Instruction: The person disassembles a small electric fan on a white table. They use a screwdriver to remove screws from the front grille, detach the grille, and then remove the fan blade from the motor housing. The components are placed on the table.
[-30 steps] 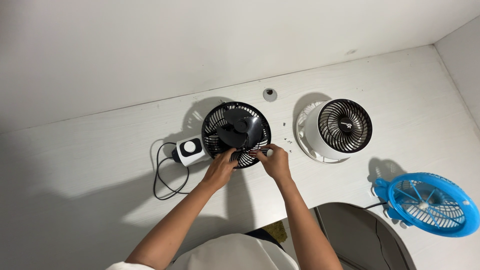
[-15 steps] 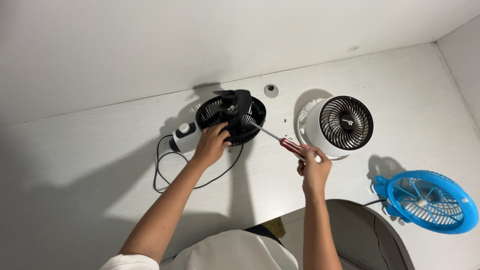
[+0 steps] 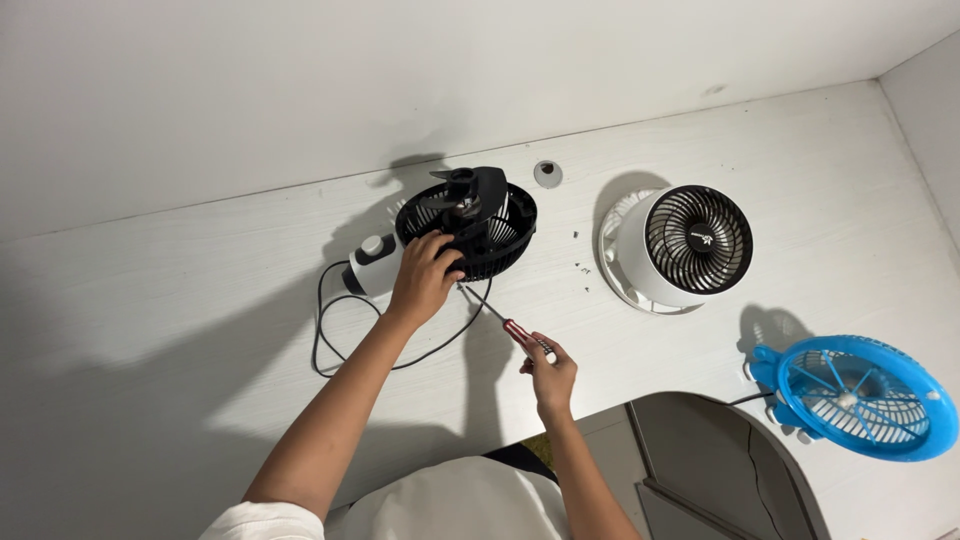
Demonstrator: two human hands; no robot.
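A black desk fan (image 3: 478, 222) with a white base and dial (image 3: 368, 260) lies tilted on the white desk (image 3: 200, 290). My left hand (image 3: 424, 277) grips the lower rim of its black grille and holds it tipped up. My right hand (image 3: 548, 375) holds a red-handled screwdriver (image 3: 502, 322) nearer the desk's front edge. The screwdriver's tip points up-left and ends right under the fan's lower edge, next to my left hand.
The fan's black cable (image 3: 340, 340) loops on the desk to the left. A white fan (image 3: 688, 245) stands to the right, a blue fan (image 3: 858, 395) at the far right edge. Several small screws (image 3: 580, 266) and a grey cap (image 3: 546, 173) lie near the fans.
My right hand drew the screwdriver down and left, from beside the white fan toward the desk's front edge, its tip now under the black fan. My left hand still holds the fan tilted.
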